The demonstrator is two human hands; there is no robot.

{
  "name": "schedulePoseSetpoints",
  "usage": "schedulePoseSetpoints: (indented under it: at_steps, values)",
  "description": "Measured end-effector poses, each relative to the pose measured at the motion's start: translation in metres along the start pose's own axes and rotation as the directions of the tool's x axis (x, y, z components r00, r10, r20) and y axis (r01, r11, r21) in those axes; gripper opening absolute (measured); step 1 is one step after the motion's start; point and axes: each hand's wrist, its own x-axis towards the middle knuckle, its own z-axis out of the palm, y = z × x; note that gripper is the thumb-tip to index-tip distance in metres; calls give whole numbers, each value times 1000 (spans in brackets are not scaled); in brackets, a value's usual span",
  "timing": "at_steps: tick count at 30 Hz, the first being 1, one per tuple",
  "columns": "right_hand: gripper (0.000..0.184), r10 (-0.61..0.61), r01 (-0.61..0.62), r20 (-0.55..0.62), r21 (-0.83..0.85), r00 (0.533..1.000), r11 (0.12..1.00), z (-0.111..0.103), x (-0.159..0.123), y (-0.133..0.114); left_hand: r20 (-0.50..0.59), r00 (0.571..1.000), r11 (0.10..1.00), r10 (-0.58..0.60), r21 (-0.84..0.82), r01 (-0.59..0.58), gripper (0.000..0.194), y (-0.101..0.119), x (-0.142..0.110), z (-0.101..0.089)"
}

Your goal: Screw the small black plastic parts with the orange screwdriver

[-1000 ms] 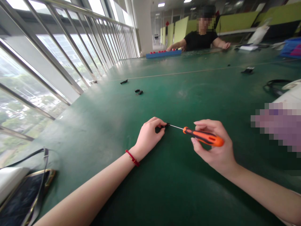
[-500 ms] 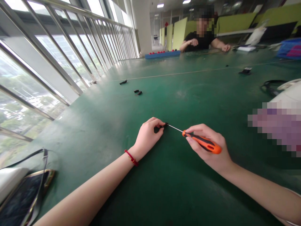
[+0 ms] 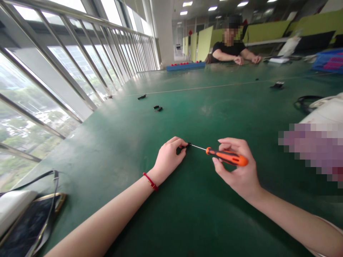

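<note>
The left hand (image 3: 169, 157) pinches a small black piece (image 3: 184, 146) between thumb and fingers, low over the green bench (image 3: 112, 142), near the middle of the view; the fingers hide much of the piece, so its shape cannot be made out. A red bracelet (image 3: 150, 181) circles that wrist. The right hand (image 3: 242, 171) has its grip open around the orange and black handle of a screwdriver (image 3: 227, 158), thumb and fingertips parted from it, the handle's butt end against the palm side. The thin shaft slopes slightly up and leftward, its tip at the black piece's right end; whether the two touch is too small to tell. Farther off on the bench lie two black parts (image 3: 158, 108) close together and a black strip (image 3: 142, 96) beyond them to the left. At lower left, a white box (image 3: 14, 208) sits beside a gold-edged phone (image 3: 29, 223), with a dark strap (image 3: 50, 214) across the phone. At the far side, a person (image 3: 227, 53) in black rests both forearms by the bench's edge, right of a blue rack (image 3: 185, 66) with red tops.
</note>
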Motion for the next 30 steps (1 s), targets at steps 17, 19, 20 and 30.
schedulePoseSetpoints:
  at_steps: [17,19,20,30]
  values:
    - [32,-7,5,-69,-36,998,999,1,5,-3,2,1000,999,-23,-37,23,16,1,3,0]
    - [31,49,-50,-34,-16,998,999,0,12,-6,6,999,998,-34,-54,34,16,1,4,-1]
    - [23,82,-82,-3,-42,997,996,0,16,-7,7,999,997,-38,-60,39,16,1,5,-1]
    - [39,-11,9,-23,-79,1000,997,5,69,-4,66,998,996,21,-92,-15,16,-6,11,-6]
